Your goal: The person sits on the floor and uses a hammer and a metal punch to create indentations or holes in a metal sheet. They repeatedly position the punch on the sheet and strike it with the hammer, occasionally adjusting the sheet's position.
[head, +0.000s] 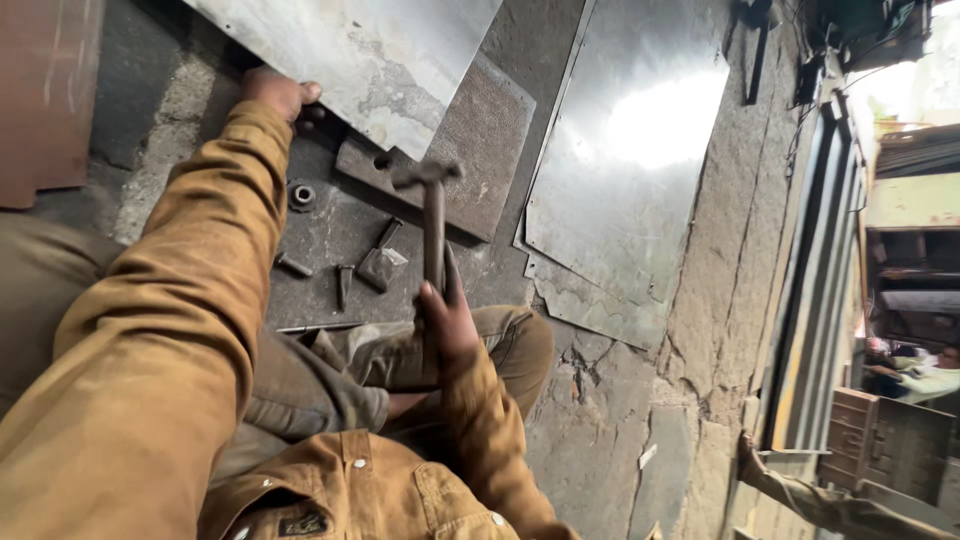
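Nearest the camera, a tan jacket point(340, 490) with metal snaps is filling the bottom of the view, and bent knees in olive trousers point(400, 360) are showing just above it. The right hand point(445, 325) is gripping the handle of a hammer point(432, 215), fingers wrapped tight around the lower shaft; the hammer is standing nearly upright, its dark head pointing toward 12 o'clock and hanging over a thick dark steel plate point(330, 240) on the floor.

On that plate, at 9 o'clock from the hammer's shaft, 3 small punches or chisels point(345, 280) are lying loose, a flat wedge-shaped one point(380, 262) among them. Farther up, at 10 o'clock, a round ring-shaped piece point(302, 195) is sitting near the plate's edge. A rusty rectangular slab point(470, 150) is lying across the plate's far side.

The left arm is stretching out toward 11 o'clock, and the left hand point(275, 92) is pressing down on the edge of a pale metal sheet point(370, 55), fingers curled together over its rim. At 2 o'clock, a second shiny sheet point(630, 160) is lying on the cracked stone floor. At 4 o'clock, far off, another person's sleeve point(800, 495) is showing beside wooden crates point(880, 430).
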